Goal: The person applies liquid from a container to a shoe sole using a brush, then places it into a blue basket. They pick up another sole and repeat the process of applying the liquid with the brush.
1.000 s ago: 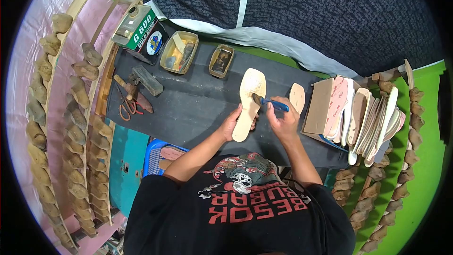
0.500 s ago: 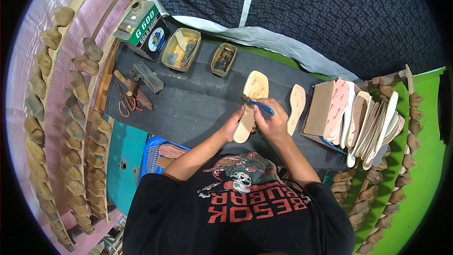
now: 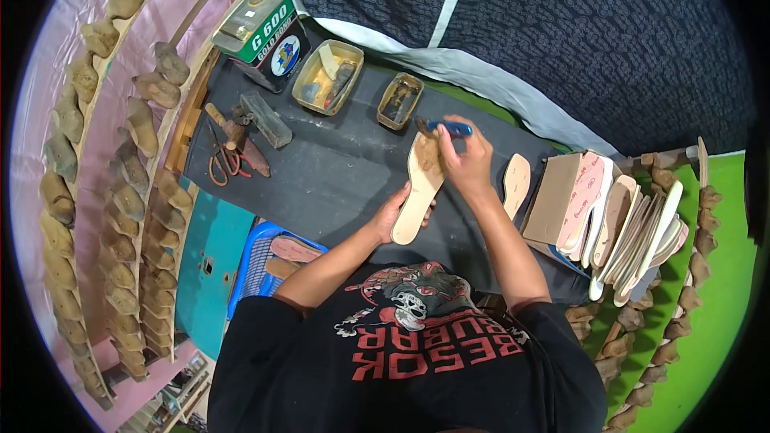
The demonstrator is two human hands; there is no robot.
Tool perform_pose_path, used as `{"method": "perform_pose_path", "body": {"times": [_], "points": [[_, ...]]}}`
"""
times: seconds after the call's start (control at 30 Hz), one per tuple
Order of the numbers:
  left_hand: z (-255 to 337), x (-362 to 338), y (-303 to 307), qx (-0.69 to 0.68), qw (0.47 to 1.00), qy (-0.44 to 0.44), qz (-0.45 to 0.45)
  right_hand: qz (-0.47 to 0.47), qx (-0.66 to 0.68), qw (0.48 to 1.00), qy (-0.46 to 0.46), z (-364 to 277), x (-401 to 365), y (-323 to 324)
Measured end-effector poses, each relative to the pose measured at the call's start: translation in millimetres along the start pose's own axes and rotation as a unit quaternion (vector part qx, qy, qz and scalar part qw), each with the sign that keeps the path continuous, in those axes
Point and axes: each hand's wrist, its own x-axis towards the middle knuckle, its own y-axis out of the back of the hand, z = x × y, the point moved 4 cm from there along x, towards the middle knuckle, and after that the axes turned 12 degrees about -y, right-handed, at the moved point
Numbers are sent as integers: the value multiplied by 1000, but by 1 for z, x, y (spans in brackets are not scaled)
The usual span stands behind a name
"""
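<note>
Right now the left hand has its grip closed around the heel end of a flat tan sole, holding it just above the dark tabletop with the toe pointing away. The right hand has its grip shut on a blue-handled brush, whose bristle tip sits past the toe, near a small rectangular tin.

The likely trouble is a drip. A heavily loaded brush could drop paste on the tabletop or on the spare sole lying just beside the right forearm. A loose hold at the heel could also let the sole twist under the strokes.

The sole looks stiff, matte and fibrous, and blotchy and darker toward the toe. Both tins are grimy metal, the larger tin holding scraps. Rounded wooden shoe forms line the racks on the left.
</note>
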Motion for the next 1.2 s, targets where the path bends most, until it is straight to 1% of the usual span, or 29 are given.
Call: {"method": "perform_pose_path", "body": {"times": [0.03,0.13,0.27,0.37,0.43,0.57,0.67,0.8,0.83,0.9,0.97,1.1,1.2], "points": [[-1,-2,4,-9,1000,3,1,1,12,1000,-28,7,8,-12],[-2,-6,15,-31,999,8,7,-45,26,997,-51,16,26,-45],[-7,-8,27,-61,998,4,11,-84,-20,995,-56,33,36,-78],[-7,-8,30,-97,995,-3,11,-127,-91,986,-55,43,36,-89],[-6,-6,33,-110,994,-5,11,-125,-75,987,-65,40,35,-89],[-5,-1,39,-103,995,2,7,-86,-24,994,-69,22,36,-73],[-2,1,32,-81,997,6,9,-43,8,998,-39,10,35,-52],[0,4,18,-61,998,3,5,-15,-2,999,-39,-3,16,-8],[1,3,14,-53,999,-2,7,-36,-7,996,-81,-5,10,3],[1,3,7,-38,999,-10,10,-52,-7,997,-55,-5,-5,17],[-5,4,5,-58,998,10,7,-68,-23,997,-27,-6,-20,28],[-14,6,-5,-40,998,40,-10,-74,-22,997,-26,-9,-43,34],[-14,7,-14,4,1000,22,5,-97,-23,995,-19,-9,-59,36]]}}
